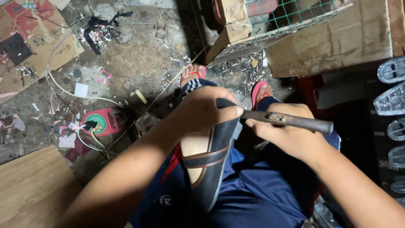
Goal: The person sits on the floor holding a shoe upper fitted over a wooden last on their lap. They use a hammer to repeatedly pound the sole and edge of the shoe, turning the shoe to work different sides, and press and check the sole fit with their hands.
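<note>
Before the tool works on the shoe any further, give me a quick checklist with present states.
1. Left hand grips the shoe at its upper end: ok.
2. Right hand holds the tool by its handle: ok.
3. Tool tip at the shoe edge: cannot tell, hidden behind the left thumb.
4. Left fingers clear of the tool tip: not ok, the thumb sits right beside it.
5. Shoe steadied on the lap: ok.
6. Feet in red sandals away from the tool: ok.
</note>
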Available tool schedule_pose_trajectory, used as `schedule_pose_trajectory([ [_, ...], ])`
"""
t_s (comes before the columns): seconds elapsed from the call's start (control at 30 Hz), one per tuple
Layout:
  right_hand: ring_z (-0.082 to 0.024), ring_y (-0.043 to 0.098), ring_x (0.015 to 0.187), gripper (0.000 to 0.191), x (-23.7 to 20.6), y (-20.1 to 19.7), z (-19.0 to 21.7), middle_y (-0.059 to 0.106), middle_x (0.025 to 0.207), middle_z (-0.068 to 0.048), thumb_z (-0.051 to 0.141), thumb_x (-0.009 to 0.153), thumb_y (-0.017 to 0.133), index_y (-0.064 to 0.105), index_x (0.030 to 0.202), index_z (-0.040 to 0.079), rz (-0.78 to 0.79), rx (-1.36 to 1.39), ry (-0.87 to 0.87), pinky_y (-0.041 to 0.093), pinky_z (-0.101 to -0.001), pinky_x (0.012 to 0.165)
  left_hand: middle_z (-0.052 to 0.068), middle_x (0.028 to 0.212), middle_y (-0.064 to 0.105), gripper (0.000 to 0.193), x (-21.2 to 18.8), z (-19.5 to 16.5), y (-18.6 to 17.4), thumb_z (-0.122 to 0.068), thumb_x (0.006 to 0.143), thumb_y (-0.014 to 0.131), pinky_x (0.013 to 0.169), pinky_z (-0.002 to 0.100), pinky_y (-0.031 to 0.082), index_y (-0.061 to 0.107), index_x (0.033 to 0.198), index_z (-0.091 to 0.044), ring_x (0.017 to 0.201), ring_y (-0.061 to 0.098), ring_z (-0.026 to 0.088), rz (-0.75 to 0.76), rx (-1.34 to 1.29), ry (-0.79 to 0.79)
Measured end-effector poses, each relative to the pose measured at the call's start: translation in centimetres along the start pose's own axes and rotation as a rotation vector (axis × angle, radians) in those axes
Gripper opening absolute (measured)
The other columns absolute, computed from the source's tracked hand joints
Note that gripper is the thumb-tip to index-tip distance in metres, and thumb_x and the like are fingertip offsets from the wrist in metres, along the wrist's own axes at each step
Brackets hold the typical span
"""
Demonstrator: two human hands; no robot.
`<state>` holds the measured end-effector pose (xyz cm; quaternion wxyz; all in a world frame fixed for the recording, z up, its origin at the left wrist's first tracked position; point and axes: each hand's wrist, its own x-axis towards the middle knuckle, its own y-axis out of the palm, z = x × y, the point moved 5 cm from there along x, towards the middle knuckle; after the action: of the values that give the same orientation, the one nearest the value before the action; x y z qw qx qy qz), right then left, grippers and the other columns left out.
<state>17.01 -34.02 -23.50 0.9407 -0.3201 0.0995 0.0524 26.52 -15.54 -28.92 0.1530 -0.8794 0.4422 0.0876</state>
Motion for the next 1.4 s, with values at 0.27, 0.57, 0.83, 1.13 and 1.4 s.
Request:
schedule_pose_trajectory([
  [0.27,-0.014,0.057,0.047,0.029,-4.3,-0.2,3.1,0.060,0.057,-0.004,0.023,0.084,0.079,0.065,0.065,0.007,-0.190,-0.001,-0.128,0.045,-0.0311,0.047,0.007,0.095,0.074,0.032,-3.3,-3.0,0.9,-0.017,0.085,0.074,0.079,0.030,0.054,0.071,0.109,0.005,0.088,0.067,0.015,0.088,-0.632,-0.176],
  [0.57,-0.013,0.056,0.056,0.022,-14.9,-6.5,12.3,0.059,0.063,-0.002,0.010,0.081,0.079,0.060,0.070,0.006,-0.407,0.036,-0.350,0.044,-0.0277,0.051,0.008,0.122,0.073,0.070,-12.4,-15.7,2.2,-0.010,0.072,0.082,0.080,0.036,0.061,0.053,0.136,-0.008,0.102,0.071,0.017,0.181,-0.472,-0.084],
  [0.83,-0.013,0.060,0.050,0.020,-19.7,-5.2,12.9,0.061,0.061,-0.002,0.007,0.076,0.081,0.062,0.068,0.006,-0.344,-0.030,-0.374,0.045,-0.0260,0.046,0.008,0.122,0.069,0.069,-15.5,-16.3,5.4,-0.006,0.072,0.082,0.094,0.033,0.061,0.060,0.138,-0.002,0.110,0.069,0.015,0.238,-0.410,0.053],
  [1.13,-0.013,0.058,0.051,0.024,-21.8,-4.6,13.0,0.058,0.061,0.000,0.014,0.076,0.085,0.062,0.069,0.010,-0.260,-0.100,-0.429,0.043,-0.0264,0.048,0.005,0.114,0.073,0.064,-18.1,-16.1,6.1,-0.020,0.069,0.088,0.090,0.031,0.062,0.064,0.127,-0.007,0.102,0.073,0.013,0.179,-0.150,0.164],
  [1.4,-0.013,0.053,0.051,0.040,-24.2,-3.1,13.8,0.052,0.062,0.003,0.023,0.078,0.087,0.050,0.065,0.017,-0.224,-0.263,-0.551,0.039,-0.0296,0.050,0.011,0.120,0.072,0.058,-20.5,-16.4,7.9,-0.026,0.078,0.089,0.094,0.033,0.060,0.061,0.126,-0.008,0.109,0.075,0.026,0.087,0.111,0.540],
])
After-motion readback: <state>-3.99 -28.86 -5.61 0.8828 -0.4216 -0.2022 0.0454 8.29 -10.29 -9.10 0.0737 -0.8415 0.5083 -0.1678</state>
